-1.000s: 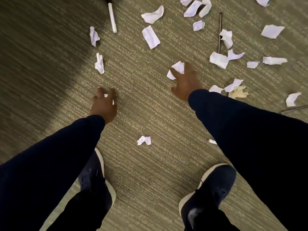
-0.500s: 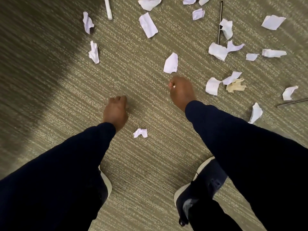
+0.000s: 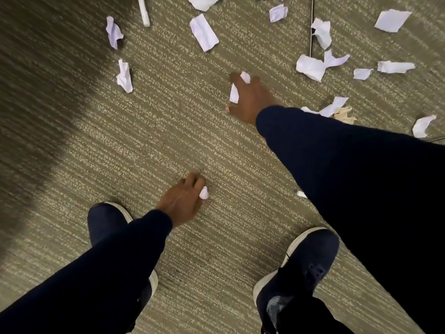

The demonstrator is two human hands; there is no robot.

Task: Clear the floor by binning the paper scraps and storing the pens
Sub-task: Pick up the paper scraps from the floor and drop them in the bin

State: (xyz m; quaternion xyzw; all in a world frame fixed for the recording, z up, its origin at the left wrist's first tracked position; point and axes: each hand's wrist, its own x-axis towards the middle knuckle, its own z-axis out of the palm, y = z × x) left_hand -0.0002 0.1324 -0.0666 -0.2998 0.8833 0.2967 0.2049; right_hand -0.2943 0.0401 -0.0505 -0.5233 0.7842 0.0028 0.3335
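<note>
A: Paper first: going by the head view, which step is this?
B: Gathering scraps. The left hand pinches a crumpled scrap; the right hand curls round a torn scrap, both low over the carpet.
A: Next?
B: Likely more scraps. The white pen lies well apart, and no bin shows.

Likely an office: striped, low-pile commercial carpet strewn with paper scraps and a pen.

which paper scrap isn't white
The crumpled tan scrap just past the right sleeve; the rest are white or pale lilac.
</note>
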